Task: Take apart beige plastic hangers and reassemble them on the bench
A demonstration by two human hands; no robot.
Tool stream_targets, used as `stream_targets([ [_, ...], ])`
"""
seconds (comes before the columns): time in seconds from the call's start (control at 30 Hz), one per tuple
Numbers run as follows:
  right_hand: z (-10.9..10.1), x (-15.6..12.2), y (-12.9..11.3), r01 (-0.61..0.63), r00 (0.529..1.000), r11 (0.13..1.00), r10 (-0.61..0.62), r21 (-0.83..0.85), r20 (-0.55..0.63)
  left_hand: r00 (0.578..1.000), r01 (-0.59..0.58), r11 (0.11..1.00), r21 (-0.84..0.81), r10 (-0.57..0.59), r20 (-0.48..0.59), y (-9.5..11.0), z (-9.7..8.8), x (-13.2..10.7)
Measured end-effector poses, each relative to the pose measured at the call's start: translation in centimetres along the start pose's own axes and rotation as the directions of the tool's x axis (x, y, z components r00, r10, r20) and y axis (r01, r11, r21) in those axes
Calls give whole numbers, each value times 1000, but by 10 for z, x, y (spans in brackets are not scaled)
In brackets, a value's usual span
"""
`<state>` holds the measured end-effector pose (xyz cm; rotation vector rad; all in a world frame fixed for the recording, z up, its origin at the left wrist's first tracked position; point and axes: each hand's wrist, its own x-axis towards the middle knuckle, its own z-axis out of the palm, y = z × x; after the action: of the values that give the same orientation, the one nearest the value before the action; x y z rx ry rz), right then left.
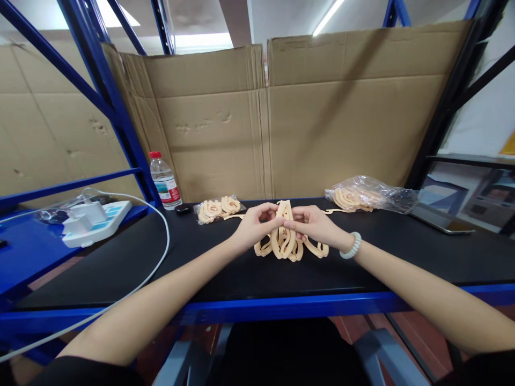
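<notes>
My left hand [256,225] and my right hand [316,224] meet over the middle of the black tabletop. Between them they pinch a beige looped piece [282,244], narrow at the top with small holes and widening into an oval loop below. Both hands are closed, thumbs in front and fingers partly hidden behind the piece. More beige loops [321,250] hang or lie around it below my hands; how they are joined cannot be made out. A pale bead bracelet [351,246] circles my right wrist.
A bag of beige pieces [219,208] lies left of my hands. Another clear bag [362,194] is at back right, near a dark flat device [440,217]. A water bottle [165,182], power strip [98,222] and white cable [167,236] occupy the left. Cardboard [341,118] stands behind.
</notes>
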<state>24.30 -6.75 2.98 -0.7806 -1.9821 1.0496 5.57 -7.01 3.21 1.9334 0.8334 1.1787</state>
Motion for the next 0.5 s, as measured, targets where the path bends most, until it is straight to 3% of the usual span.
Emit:
stream_targets([
  [0.5, 4, 0, -2, 22, 1000, 999, -22, -27, -1, 1000, -2, 998, -70, 1, -21, -1, 4, 1],
])
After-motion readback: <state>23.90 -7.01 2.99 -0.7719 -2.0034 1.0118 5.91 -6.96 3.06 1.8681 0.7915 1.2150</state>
